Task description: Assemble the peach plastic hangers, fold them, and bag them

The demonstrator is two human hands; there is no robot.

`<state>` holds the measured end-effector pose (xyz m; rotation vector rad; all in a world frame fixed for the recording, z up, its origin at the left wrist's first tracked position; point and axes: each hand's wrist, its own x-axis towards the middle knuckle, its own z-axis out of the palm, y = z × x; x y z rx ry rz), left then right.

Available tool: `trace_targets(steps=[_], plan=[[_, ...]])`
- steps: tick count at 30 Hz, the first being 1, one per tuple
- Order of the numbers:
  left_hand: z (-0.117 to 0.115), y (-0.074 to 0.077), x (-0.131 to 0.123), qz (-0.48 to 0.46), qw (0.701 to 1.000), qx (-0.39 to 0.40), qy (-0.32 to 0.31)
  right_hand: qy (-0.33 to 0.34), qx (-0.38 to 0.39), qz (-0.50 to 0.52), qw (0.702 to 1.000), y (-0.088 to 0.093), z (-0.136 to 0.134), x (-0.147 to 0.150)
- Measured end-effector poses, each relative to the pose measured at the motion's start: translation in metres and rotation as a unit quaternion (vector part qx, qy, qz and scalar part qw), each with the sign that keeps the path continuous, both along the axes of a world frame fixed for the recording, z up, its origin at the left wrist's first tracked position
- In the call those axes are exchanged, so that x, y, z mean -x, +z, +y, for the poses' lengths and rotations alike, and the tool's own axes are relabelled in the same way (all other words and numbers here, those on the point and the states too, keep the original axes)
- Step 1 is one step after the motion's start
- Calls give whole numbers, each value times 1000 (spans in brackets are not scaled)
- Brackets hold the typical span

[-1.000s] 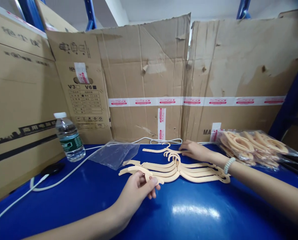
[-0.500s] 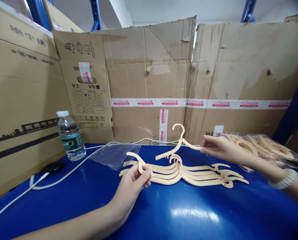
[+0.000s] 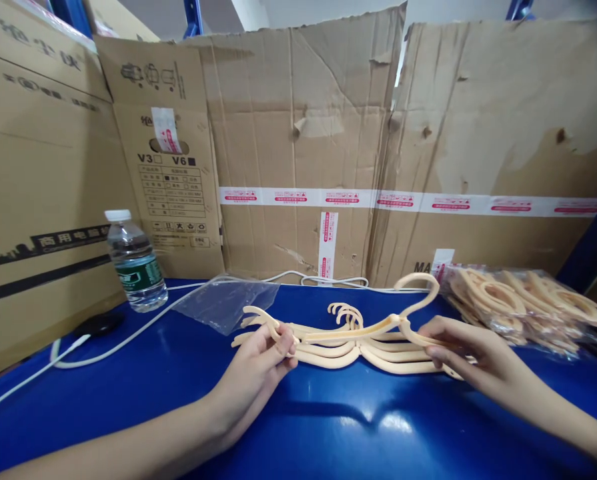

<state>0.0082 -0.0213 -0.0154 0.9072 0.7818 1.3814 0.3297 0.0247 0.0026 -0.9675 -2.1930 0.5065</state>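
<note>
Several beige plastic hangers lie stacked on the blue table. My left hand pinches the left ends of the stack. My right hand is closed on the right arm of one more beige hanger, which it holds low over the right side of the stack with the hook pointing up and to the right.
A clear empty plastic bag lies behind the stack. A bag full of hangers sits at the right. A water bottle and a white cable are at the left. Cardboard boxes wall the back and left.
My right hand lifted one hanger from behind the stack, swung it up and brought it down over the right side of the stack. My left hand kept its pinch on the left ends.
</note>
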Motion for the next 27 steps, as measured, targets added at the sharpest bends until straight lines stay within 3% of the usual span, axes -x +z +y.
trace_targets(steps=[4,11,18,27], plan=[[-5,1,-2,-10,998,19,-56,-4,-17,-1,1000,-6,-2,-2],[-7,2,-2,2,997,22,-78,-12,-82,-9,997,-9,-1,-4],[-7,6,-5,-2,997,36,-62,-14,-163,-3,987,-8,-5,-2],[-4,-5,-2,31,1000,-2,-3,0,-197,-8,980,-4,-15,9]])
